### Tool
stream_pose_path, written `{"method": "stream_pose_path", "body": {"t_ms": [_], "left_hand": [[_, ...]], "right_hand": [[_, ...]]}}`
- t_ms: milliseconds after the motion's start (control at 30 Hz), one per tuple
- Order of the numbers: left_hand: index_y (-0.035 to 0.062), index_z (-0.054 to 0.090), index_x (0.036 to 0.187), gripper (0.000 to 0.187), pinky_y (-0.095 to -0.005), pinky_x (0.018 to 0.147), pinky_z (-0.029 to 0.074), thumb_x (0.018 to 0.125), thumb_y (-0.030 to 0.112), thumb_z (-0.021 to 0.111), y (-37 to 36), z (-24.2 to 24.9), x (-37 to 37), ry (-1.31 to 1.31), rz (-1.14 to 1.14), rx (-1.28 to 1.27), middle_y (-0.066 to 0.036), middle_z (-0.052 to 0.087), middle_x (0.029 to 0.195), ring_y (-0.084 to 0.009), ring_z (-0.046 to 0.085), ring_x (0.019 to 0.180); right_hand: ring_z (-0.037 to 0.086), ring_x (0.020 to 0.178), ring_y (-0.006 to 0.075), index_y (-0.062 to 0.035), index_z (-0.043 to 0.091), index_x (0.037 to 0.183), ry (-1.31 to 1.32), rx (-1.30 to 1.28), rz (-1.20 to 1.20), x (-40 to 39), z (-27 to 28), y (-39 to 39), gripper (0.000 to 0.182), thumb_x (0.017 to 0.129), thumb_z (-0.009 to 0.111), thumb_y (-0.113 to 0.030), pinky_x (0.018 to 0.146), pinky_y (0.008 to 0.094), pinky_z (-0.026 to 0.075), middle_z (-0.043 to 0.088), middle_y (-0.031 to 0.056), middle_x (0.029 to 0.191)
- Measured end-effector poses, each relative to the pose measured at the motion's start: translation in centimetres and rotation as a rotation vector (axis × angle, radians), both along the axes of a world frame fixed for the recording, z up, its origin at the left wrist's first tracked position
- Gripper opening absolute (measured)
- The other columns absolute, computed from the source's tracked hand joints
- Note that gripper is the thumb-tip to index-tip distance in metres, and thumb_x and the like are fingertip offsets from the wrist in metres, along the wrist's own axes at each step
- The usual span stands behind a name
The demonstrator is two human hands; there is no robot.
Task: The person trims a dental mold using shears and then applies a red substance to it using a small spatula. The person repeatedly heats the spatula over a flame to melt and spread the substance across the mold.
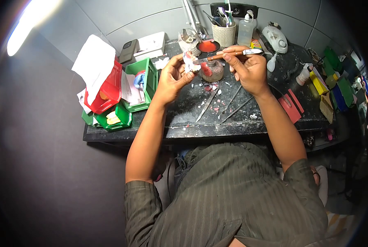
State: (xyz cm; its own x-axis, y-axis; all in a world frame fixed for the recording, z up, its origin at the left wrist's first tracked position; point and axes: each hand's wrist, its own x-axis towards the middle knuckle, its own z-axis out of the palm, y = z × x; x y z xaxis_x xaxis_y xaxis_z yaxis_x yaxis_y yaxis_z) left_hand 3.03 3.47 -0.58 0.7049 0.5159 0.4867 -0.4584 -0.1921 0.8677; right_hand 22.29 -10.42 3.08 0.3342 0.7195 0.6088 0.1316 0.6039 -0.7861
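My left hand (172, 82) is closed around a small white plaster dental model (191, 61) with pinkish-red wax on it, raised over the bench. In my right hand (250, 72) is a wax knife (228, 54) with a brown wooden handle, gripped between thumb and fingers. Its blade points left and its tip is right at the model's side. Just behind and below the blade stands a round glass jar (213, 74) with red stains. A black dish of red wax (208, 46) lies behind it.
Wax scraps and several thin metal tools (206, 106) lie on the black bench (180, 127). Pink wax sheets (290, 108) are at right. Green bins (151, 82) and a red bin (114, 88) stand at left. A brush cup (224, 35) and plastic bottle (246, 32) stand at the back.
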Motion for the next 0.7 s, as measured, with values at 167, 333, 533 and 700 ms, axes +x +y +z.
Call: {"method": "stream_pose_path", "body": {"t_ms": [167, 333, 533, 700], "left_hand": [[-0.0017, 0.046, 0.134, 0.067, -0.0344, 0.093, 0.047, 0.082, 0.025, 0.080, -0.2, 0.2, -0.2, 0.005, 0.001, -0.007, -0.009, 0.061, 0.118, -0.0187, 0.060, 0.104], [-0.0019, 0.047, 0.133, 0.065, -0.0354, 0.094, 0.048, 0.083, 0.021, 0.080, -0.2, 0.1, 0.0, -0.021, 0.011, 0.003, -0.010, 0.060, 0.120, -0.0197, 0.060, 0.107], [-0.0021, 0.048, 0.132, 0.059, -0.0358, 0.094, 0.048, 0.085, 0.020, 0.077, 0.0, 0.1, 0.0, -0.011, -0.016, -0.022, -0.010, 0.061, 0.119, -0.0205, 0.060, 0.107], [-0.0021, 0.048, 0.132, 0.059, -0.0362, 0.095, 0.048, 0.085, 0.019, 0.077, -0.1, 0.1, 0.0, -0.012, 0.003, -0.026, -0.010, 0.062, 0.118, -0.0210, 0.061, 0.107]], "right_hand": [[0.051, 0.061, 0.0022, 0.0022, 0.068, 0.100, -0.037, 0.002, -0.001, 0.3, -0.4, 0.1, 0.013, 0.093, 0.068, -0.009, 0.045, 0.0167, 0.036, 0.070, 0.0052, 0.085], [0.051, 0.059, 0.0018, 0.0023, 0.066, 0.104, -0.053, -0.042, -0.008, 0.6, -0.6, 0.1, 0.016, 0.093, 0.068, -0.009, 0.044, 0.0165, 0.036, 0.071, 0.0061, 0.086], [0.051, 0.058, 0.0022, 0.0018, 0.066, 0.102, -0.025, 0.028, 0.001, 0.7, -0.3, 0.1, 0.015, 0.092, 0.068, -0.010, 0.043, 0.0159, 0.037, 0.070, 0.0056, 0.085], [0.052, 0.059, 0.0029, 0.0012, 0.067, 0.099, -0.012, 0.016, -0.029, 1.0, -0.6, 0.3, 0.014, 0.092, 0.069, -0.010, 0.042, 0.0167, 0.037, 0.069, 0.0047, 0.083]]}}
